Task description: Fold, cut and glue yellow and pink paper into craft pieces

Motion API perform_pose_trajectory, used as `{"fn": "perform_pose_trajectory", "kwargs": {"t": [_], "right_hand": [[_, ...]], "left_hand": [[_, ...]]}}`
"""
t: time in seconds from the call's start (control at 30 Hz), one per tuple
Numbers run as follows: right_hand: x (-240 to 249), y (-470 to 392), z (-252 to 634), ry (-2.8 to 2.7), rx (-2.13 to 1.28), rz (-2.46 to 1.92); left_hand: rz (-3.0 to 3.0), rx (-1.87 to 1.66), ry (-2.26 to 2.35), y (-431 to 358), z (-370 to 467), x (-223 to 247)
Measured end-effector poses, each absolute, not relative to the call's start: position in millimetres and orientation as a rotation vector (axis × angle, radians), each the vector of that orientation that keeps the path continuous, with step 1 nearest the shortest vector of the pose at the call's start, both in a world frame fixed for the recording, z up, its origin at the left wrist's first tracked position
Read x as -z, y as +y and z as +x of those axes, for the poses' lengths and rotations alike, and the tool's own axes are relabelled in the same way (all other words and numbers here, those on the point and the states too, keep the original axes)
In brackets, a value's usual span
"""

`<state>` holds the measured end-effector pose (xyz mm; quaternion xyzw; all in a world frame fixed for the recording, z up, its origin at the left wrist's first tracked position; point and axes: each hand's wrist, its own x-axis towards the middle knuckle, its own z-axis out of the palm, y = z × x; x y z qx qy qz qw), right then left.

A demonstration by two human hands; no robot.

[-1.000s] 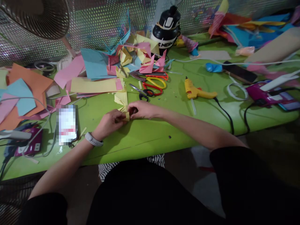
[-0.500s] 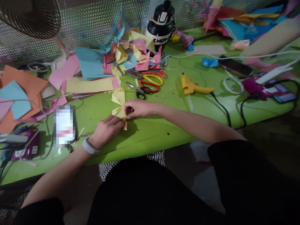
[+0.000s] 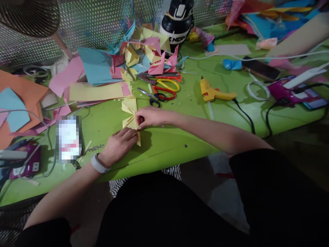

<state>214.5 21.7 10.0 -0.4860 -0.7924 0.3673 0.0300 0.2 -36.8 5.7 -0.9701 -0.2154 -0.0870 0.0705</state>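
Observation:
A folded piece of pale yellow paper (image 3: 130,105) lies on the green table (image 3: 164,151), with pleats fanning out to its left side. My left hand (image 3: 119,145) rests over its near end, fingers together and pressed on the paper. My right hand (image 3: 151,117) pinches the right edge of the same paper, thumb and forefinger close together near the left fingertips. The part of the paper under the fingers is hidden. Just beyond my hands lie small scissors (image 3: 152,97) with black and red handles, beside other scissors (image 3: 168,84) with yellow and red handles.
A yellow glue gun (image 3: 216,93) lies to the right, its cord running off the front edge. A black bottle (image 3: 177,25) stands behind a heap of coloured paper (image 3: 151,51). At left are a phone (image 3: 69,139) and a purple power strip (image 3: 28,163). Another person's arm (image 3: 300,36) reaches in at right.
The view has shifted slightly. Both hands stay on the yellow paper in nearly the same pose, with only slight finger movement.

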Motion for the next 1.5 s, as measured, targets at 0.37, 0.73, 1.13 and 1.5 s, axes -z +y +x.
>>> {"fn": "perform_pose_trajectory", "kwargs": {"t": [0.37,0.73,1.13,1.5], "right_hand": [[-20.3,20.0,212.4,-2.523,-1.117,-1.565],[-16.3,28.5,215.4,-2.597,-1.191,-1.45],[-18.5,31.3,213.8,-2.606,-1.236,-1.456],[-20.1,34.7,211.5,-2.688,-1.245,-1.427]], "left_hand": [[-2.991,0.369,-0.65,-34.1,-1.5,-0.6],[-2.972,0.4,-0.631,-33.7,-0.6,-1.0],[-2.968,0.409,-0.631,-33.8,-0.7,-1.4],[-3.18,0.526,-0.922,-20.5,3.0,-5.6]]}}
